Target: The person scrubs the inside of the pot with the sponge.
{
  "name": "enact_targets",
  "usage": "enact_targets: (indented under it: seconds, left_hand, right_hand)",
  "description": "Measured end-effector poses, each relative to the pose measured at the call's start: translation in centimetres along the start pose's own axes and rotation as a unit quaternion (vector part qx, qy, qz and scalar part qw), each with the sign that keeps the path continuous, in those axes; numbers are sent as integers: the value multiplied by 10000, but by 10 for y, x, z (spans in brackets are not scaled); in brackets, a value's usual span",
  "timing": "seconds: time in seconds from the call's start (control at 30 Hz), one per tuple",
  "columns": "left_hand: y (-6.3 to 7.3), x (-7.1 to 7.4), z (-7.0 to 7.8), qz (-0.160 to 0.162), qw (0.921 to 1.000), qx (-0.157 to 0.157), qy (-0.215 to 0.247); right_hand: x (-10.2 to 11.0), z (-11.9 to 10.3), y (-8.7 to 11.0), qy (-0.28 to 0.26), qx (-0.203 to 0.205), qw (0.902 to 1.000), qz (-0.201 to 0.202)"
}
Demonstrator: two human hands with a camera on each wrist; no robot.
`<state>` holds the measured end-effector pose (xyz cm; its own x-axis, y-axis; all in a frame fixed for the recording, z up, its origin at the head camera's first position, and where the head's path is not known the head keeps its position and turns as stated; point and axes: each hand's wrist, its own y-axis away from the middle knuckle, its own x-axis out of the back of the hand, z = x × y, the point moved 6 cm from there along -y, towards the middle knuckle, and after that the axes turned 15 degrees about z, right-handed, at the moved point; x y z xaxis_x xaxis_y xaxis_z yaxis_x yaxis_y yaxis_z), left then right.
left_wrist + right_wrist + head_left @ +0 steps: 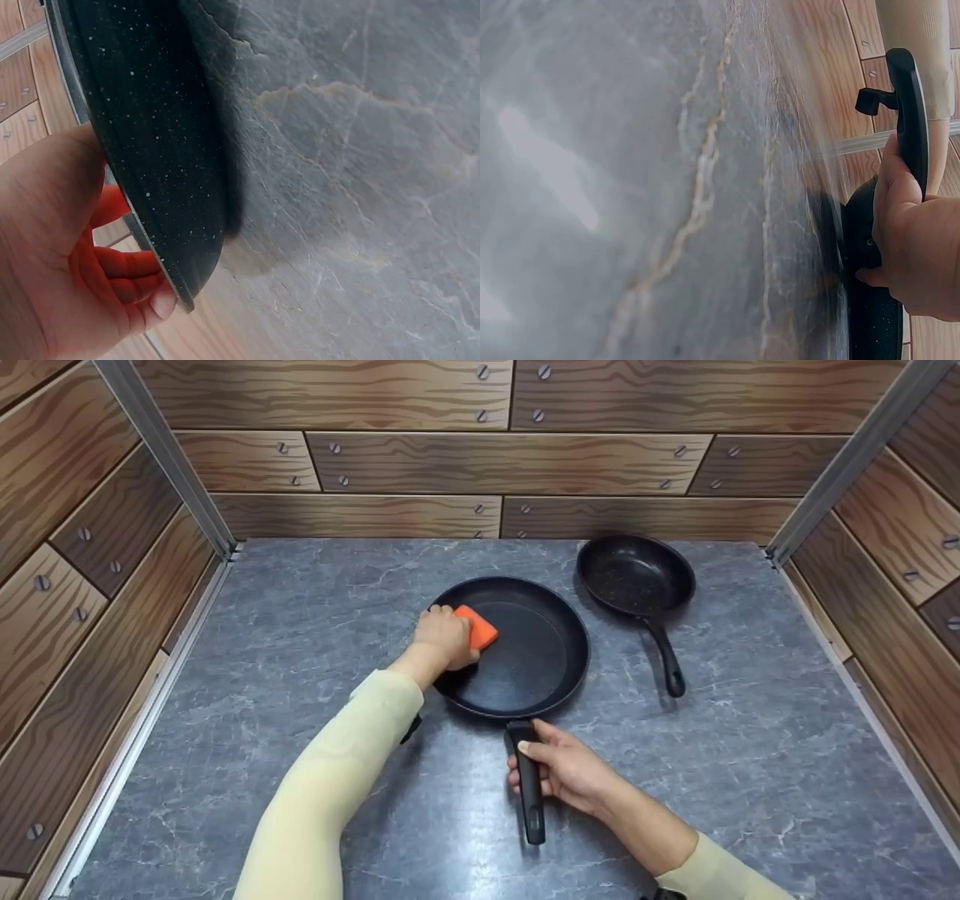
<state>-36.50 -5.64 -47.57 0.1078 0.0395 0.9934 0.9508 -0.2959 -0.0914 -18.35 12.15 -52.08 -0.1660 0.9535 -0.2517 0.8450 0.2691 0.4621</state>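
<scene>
A large black frying pan (525, 660) rests on the grey marbled tabletop, its handle (533, 802) pointing toward me. My left hand (444, 639) reaches over the pan's left rim and grips an orange sponge (480, 628) against the inside of the pan. In the left wrist view the pan's speckled outer wall (150, 142) hides most of the sponge behind it. My right hand (574, 769) holds the handle near the pan, thumb on top and fingers underneath. The right wrist view shows that hand (915, 240) around the handle (913, 112).
A smaller black frying pan (636, 574) stands at the back right, its handle angled toward me. Wood-patterned panels (510, 461) wall the tabletop (300, 607) at the back and both sides, with metal posts (161, 457) in the corners.
</scene>
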Motion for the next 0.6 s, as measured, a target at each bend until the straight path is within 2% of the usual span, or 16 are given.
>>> enact_targets:
  seconds: [0.37, 0.6]
  left_hand:
    - [10, 3, -1, -118, 9999, -111, -19]
    - [14, 4, -2, -261, 9990, -367, 21]
  right_hand:
    - [-1, -1, 0, 19, 2, 10000, -48]
    - [0, 0, 0, 33, -10, 10000, -18]
